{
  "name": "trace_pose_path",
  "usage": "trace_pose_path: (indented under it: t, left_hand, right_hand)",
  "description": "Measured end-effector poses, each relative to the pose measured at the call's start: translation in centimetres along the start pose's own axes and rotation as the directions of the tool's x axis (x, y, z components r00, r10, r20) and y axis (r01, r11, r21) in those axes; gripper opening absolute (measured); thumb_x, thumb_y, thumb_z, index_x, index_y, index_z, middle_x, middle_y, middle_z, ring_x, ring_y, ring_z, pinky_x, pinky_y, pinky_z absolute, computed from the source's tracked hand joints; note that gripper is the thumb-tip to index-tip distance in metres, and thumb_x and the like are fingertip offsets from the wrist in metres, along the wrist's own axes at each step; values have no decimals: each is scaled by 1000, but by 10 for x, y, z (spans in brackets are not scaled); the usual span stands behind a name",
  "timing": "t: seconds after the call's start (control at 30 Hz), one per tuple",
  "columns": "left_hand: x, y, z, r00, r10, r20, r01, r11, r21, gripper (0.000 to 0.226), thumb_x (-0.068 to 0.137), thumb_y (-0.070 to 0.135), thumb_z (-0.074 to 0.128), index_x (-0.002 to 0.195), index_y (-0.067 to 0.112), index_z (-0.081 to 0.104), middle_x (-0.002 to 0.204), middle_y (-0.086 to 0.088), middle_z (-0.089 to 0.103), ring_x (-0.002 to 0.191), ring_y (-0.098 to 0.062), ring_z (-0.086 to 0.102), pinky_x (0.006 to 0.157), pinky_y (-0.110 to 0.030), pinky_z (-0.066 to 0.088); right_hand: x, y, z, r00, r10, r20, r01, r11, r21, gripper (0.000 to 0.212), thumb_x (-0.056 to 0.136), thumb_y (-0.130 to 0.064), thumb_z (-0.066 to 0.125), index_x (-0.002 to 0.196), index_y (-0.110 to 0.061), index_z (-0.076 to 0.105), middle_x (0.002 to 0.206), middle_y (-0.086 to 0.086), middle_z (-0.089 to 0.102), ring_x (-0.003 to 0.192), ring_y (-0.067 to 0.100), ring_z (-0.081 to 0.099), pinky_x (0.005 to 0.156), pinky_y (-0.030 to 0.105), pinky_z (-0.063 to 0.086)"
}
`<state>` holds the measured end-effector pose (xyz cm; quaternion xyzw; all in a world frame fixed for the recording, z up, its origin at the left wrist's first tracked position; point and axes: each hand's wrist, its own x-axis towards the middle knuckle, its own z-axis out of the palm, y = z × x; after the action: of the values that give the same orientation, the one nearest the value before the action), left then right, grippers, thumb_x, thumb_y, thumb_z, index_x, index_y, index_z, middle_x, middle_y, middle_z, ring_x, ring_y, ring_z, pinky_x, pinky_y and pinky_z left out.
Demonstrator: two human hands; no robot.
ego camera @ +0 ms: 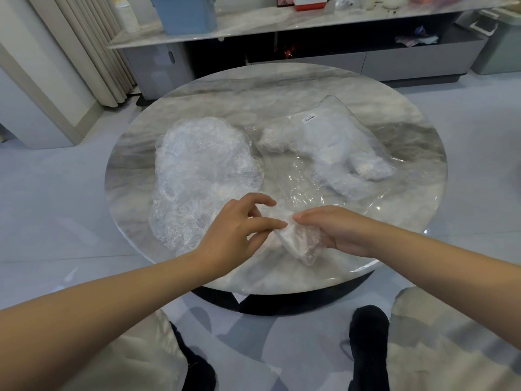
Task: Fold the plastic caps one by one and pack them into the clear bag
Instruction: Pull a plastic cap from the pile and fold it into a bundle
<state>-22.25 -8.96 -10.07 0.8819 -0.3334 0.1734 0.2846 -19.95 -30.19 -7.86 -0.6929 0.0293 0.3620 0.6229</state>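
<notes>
both hands (pixel 284 230) pinch crinkly folded cap (pixel 298 238); fluffy cap pile (pixel 205 170) beside clear bag (pixel 332 145).

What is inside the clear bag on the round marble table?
The clear plastic bag holds bunched white folded plastic caps. Their number cannot be told; layers overlap, and the glossy film hides detail.

Grey-white veined marble table (pixel 282 88); translucent white plastic caps (pixel 203 165) at 9 o'clock; clear bag (pixel 338 142) at 2 o'clock; blue bin (pixel 186 15) at 12 o'clock.
</notes>
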Motion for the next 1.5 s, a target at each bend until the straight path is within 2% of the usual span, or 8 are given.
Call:
trace_pose_path:
  t: [0.27, 0.57, 0.7, 0.9, 1.07, 1.2, 1.4, 1.5]
  left_hand:
    - [22, 8, 12, 1000, -11, 25, 13, 998, -61, 26, 90, 20, 50, 105, 18, 72, 123, -6, 56, 97, -6, 53, 81, -22, 47]
    - [51, 7, 27, 977, -197, 79, 203, 977, -71, 30, 91, 8, 55, 118, 16, 63, 125, 0, 50, 102, -8, 53, 84, -2, 33]
    - [72, 4, 42, 937, -330, 111, 342, 933, -110, 29, 93, 7, 51, 119, 16, 60, 119, 2, 50, 96, -4, 53, 83, 0, 34]
    - [103, 5, 59, 867, -454, 207, 481, 870, -108, 27, 94, 13, 52, 121, 15, 56, 117, -1, 53, 80, -16, 61, 78, -20, 43]
    - [107, 2, 68, 844, -442, 302, 443, 894, 70, 28, 91, 34, 59, 115, 18, 55, 105, 5, 56, 84, -8, 53, 72, -22, 40]
    - [102, 0, 72, 808, -445, 387, 406, 895, 182, 23, 87, 42, 62, 97, 22, 58, 87, 9, 61, 86, -11, 57, 67, -25, 40]
    - [95, 6, 79, 867, -346, 358, 170, 882, 440, 52, 83, 48, 63, 117, 15, 42, 111, -1, 47, 94, -19, 50, 68, -28, 43]
    - [99, 5, 79, 877, -363, 316, 170, 847, 504, 41, 91, 40, 55, 116, 11, 42, 110, -4, 48, 85, -19, 46, 67, -29, 42]
  right_hand:
    - [-10, -16, -18, 970, -115, -213, 105, 993, -58, 4, 85, -11, 67, 85, -8, 65, 75, 3, 61, 62, 10, 55, 55, 20, 43]
    - [-11, -28, -67, 812, -268, -519, 163, 957, -240, 7, 87, -11, 64, 81, -11, 62, 67, -2, 54, 55, 8, 48, 46, 13, 40]
    - [-3, -21, -81, 794, -199, -575, 141, 979, -145, 10, 88, -13, 63, 78, -11, 61, 69, 0, 55, 61, 12, 49, 57, 21, 39]
    - [10, -7, -83, 807, 63, -587, -54, 998, 34, 7, 81, -10, 64, 80, -10, 57, 74, 6, 51, 62, 19, 47, 56, 27, 37]
    - [11, 4, -82, 833, 124, -539, -180, 982, -52, 14, 80, -8, 59, 68, -7, 52, 65, 7, 44, 53, 21, 40, 46, 26, 30]
    - [9, 5, -84, 844, 82, -530, -184, 973, -142, 5, 79, -9, 58, 75, -6, 56, 79, 7, 47, 62, 19, 39, 49, 26, 30]
    - [9, 8, -83, 878, 27, -478, -157, 959, -235, 7, 79, -4, 54, 76, -10, 52, 77, 9, 40, 63, 17, 32, 52, 27, 24]
    - [12, 9, -84, 894, 8, -447, -141, 954, -265, 10, 78, -2, 51, 74, -11, 48, 78, 9, 35, 71, 20, 28, 55, 30, 20]
